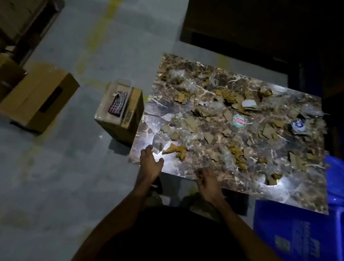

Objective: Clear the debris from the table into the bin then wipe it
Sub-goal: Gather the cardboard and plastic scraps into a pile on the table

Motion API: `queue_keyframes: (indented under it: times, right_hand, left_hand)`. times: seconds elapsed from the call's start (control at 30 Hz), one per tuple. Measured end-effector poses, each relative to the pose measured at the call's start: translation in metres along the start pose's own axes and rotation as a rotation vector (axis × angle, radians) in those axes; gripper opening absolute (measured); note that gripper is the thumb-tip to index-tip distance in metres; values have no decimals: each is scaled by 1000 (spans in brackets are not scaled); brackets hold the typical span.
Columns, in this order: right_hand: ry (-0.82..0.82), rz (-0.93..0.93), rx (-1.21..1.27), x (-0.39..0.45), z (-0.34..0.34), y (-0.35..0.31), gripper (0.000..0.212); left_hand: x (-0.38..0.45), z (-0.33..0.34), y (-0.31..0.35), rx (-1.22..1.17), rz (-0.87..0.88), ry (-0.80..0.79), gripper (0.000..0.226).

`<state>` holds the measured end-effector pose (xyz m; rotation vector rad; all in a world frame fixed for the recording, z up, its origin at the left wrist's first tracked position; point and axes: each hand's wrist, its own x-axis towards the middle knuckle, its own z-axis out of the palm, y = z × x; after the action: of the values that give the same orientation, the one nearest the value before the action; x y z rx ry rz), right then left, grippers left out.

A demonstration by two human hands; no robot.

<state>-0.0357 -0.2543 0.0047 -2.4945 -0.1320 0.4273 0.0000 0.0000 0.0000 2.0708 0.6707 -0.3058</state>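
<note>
Neither hand holds anything: the left hand [150, 162] lies spread with straight fingers at the table [298, 195] near corner, the right hand [208, 182] loosely relaxed over the near edge. Cardboard and plastic debris [238, 123] scatters across the marble top, whose long axis runs left to right, and the blue bin [307, 236] stands just beside its right end

I see the table [298, 195] ahead & to the right, debris [209, 123] spread over most of its top. Bin [303, 235] sits at the table's near right corner, partly under its edge. Small box [115, 123] stands just left of the table; bigger box [38, 100] further left on the floor. Both hands at the table's near edge: left hand [149, 163] near the left corner, right hand [208, 183] beside it.
</note>
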Motion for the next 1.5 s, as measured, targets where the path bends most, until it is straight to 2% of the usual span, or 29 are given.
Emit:
queue_keyframes:
  times: [0.1,0.23,0.3,0.37,0.47,0.53,0.6,0.67,0.8,0.9,0.97,1.03,1.1,1.23,1.3,1.43,1.5]
  right_hand:
    - [-76,-24,38,10,9,-22,29]
    - [-194,-88,50,27,28,-56,36]
    - [-279,-95,85,41,40,-72,43]
    - [-304,-47,147,56,51,-82,46]
    - [-201,117,295,71,51,-79,42]
    - [-102,209,444,75,41,-71,33]
    - [-24,222,532,77,31,-70,33]
    - [2,133,453,77,31,-74,40]
    - [-143,-168,48,76,53,-97,31]
    - [-271,-394,-156,82,71,-114,49]
    - [-356,-363,-256,85,80,-105,68]
    - [-401,-292,-336,85,79,-82,77]
    - [-390,-249,-422,81,66,-55,77]
    - [-292,-132,-430,74,45,-22,79]
    - [-288,-157,-423,73,50,-29,80]
    - [-357,-369,-376,87,69,-67,76]
    - [-369,-388,-342,98,80,-78,77]
  left_hand:
    - [11,5,8,43,36,-55,64]
    - [15,6,10,73,133,-241,62]
    - [21,-3,3,93,145,-243,64]
    - [29,-15,-8,228,175,-202,69]
    - [39,-34,-28,499,332,-185,87]
    - [42,-43,-36,574,386,-196,99]
    - [42,-48,-37,602,401,-222,107]
    - [43,-52,-35,612,401,-253,112]
    - [46,-59,-27,678,407,-267,118]
    - [46,-59,-31,672,367,-234,128]
    - [49,-57,-36,619,315,-226,139]
    - [52,-55,-40,605,289,-248,145]
    - [54,-55,-42,627,289,-262,147]
    - [53,-55,-40,674,280,-274,146]
    - [52,-55,-36,707,265,-276,146]
    - [51,-55,-30,739,265,-284,144]
    - [50,-56,-26,771,271,-293,142]
